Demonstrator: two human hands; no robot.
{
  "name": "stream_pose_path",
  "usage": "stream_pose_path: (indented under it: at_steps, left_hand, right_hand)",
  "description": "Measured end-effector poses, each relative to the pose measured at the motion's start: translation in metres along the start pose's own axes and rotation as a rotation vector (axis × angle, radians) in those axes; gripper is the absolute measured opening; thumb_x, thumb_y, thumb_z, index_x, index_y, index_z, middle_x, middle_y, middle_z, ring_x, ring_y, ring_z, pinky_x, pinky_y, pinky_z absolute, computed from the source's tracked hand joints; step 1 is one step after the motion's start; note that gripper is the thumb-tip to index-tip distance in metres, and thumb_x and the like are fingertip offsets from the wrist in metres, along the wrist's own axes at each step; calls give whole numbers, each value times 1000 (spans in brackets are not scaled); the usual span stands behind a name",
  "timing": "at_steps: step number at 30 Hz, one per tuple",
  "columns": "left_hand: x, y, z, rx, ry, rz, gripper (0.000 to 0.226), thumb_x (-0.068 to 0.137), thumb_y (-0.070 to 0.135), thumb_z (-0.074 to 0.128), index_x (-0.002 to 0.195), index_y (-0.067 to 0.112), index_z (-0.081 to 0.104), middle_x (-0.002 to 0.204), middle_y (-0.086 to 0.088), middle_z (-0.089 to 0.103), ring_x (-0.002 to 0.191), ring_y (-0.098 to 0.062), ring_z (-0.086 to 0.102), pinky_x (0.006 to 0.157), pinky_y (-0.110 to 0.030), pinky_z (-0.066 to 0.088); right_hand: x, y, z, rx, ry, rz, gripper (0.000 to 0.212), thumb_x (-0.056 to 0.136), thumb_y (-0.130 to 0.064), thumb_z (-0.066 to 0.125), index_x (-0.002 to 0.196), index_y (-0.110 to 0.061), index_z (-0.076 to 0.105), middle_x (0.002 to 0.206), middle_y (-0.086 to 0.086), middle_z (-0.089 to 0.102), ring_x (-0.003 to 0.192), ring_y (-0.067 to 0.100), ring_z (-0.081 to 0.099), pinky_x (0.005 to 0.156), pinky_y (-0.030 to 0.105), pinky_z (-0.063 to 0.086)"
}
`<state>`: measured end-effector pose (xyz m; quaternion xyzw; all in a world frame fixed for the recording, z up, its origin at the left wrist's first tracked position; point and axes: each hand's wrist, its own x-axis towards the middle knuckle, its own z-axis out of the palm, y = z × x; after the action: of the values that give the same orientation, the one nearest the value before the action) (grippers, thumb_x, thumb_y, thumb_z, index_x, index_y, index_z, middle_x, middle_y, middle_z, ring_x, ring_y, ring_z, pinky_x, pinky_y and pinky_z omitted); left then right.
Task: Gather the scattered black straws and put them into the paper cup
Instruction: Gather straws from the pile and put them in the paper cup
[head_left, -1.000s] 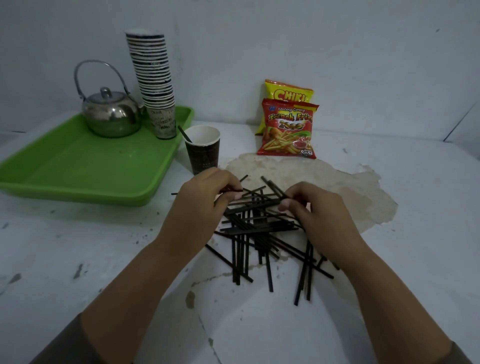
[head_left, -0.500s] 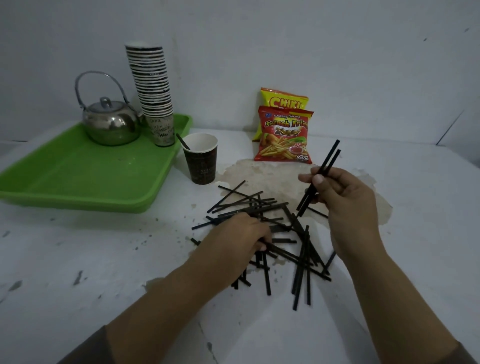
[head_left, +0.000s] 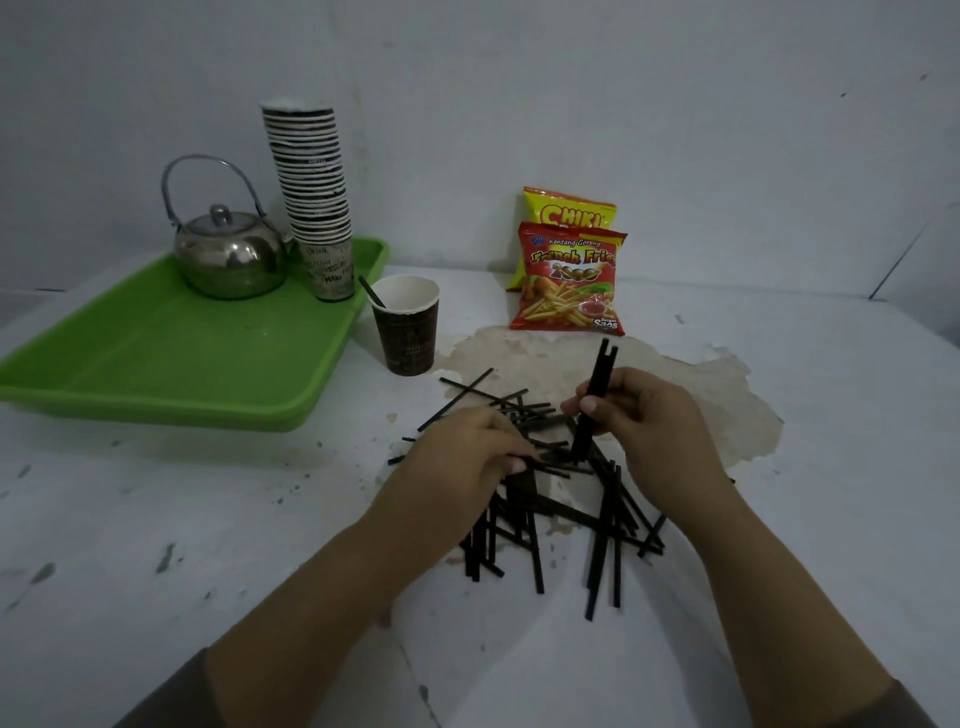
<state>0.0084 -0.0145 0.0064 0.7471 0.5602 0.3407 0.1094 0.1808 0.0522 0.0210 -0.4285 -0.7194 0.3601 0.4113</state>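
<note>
White, scuffed and stained, the table (head_left: 156, 519) is set against a pale wall, with a heap of thin black straws (head_left: 535, 499) criss-crossed at its centre over a brown patch of worn surface. A small bundle of straws (head_left: 595, 400) is pinched nearly upright between the thumb and fingers of the right hand (head_left: 660, 431), its lower ends touching the heap. The left hand (head_left: 462, 467) is laid over the near left part of the heap, its fingers curled down onto the straws there. Half a second earlier the bundle was tilted to the right and held clear above the heap; it is now brought upright and lowered. A dark paper cup (head_left: 408, 332) is stood just beyond the heap, and a single straw is seen leaning against its left rim. On the far left, a green tray (head_left: 156, 353) is loaded with a steel kettle (head_left: 228, 254) and a tall stack of cups (head_left: 314, 202). Two snack bags (head_left: 569, 275) are propped against the wall.
</note>
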Motion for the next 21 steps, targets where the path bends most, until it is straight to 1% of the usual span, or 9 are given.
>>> stream_pose_path:
  at_steps: [3,5,8,10,12,14,16,18,21]
  left_hand:
    - [1,-1,-9,-27,138,5,18,83,8,63,98,14,71,97,1,69,87,2,53,79,0,35]
    - [2,-1,-12,-42,219,-10,18,82,6,64,98,12,71,93,3,70,88,5,52,79,5,33]
    - [2,2,-15,-132,282,-71,20,82,8,65,102,12,70,91,10,65,89,7,54,79,5,35]
    - [3,3,-19,-273,332,-138,22,81,8,66,101,15,70,89,14,65,83,12,59,78,1,40]
    - [6,3,-26,-456,395,-219,25,80,7,67,102,16,69,88,17,66,82,12,61,78,-2,43]
    - [11,-1,-32,-738,425,-308,26,81,3,64,105,12,67,88,11,71,84,3,66,81,-10,49]
    - [17,-6,-39,-1012,447,-374,25,82,-1,58,103,11,66,79,6,74,80,-5,68,77,-17,54]
    - [25,-11,-48,-1161,470,-375,23,84,-2,54,98,10,66,74,3,72,73,-8,66,70,-19,56]
    - [41,-16,-66,-1236,526,-330,19,85,-2,53,94,8,66,72,1,69,67,-10,66,65,-20,55]
  right_hand:
    - [1,4,2,-78,-29,38,14,86,-11,59,83,-24,61,83,-5,70,80,-1,65,73,15,50]
    - [1,5,1,-89,-22,49,17,87,-11,59,79,-27,60,82,-4,70,81,3,65,74,18,51]
    - [-2,2,-2,-55,-15,61,21,86,-12,59,76,-30,59,85,1,71,82,10,68,75,25,54]
    - [-3,-1,-2,-11,-4,70,19,86,-12,60,77,-28,62,86,2,71,79,11,69,73,23,56]
    - [-2,-6,-1,87,24,97,17,86,-10,60,78,-25,64,84,1,70,76,9,70,69,20,57]
    - [-1,-11,-2,236,65,145,14,86,-7,59,81,-18,65,83,3,71,76,12,71,68,22,58]
    - [4,-14,-1,406,89,213,10,87,-6,56,86,-10,66,83,7,72,79,17,71,69,25,58]
    - [15,-19,4,601,101,302,11,88,-5,54,88,-3,64,83,9,72,83,21,70,67,23,59]
    - [40,-36,19,834,140,384,12,89,-3,52,82,0,62,82,12,67,78,20,67,63,25,60]
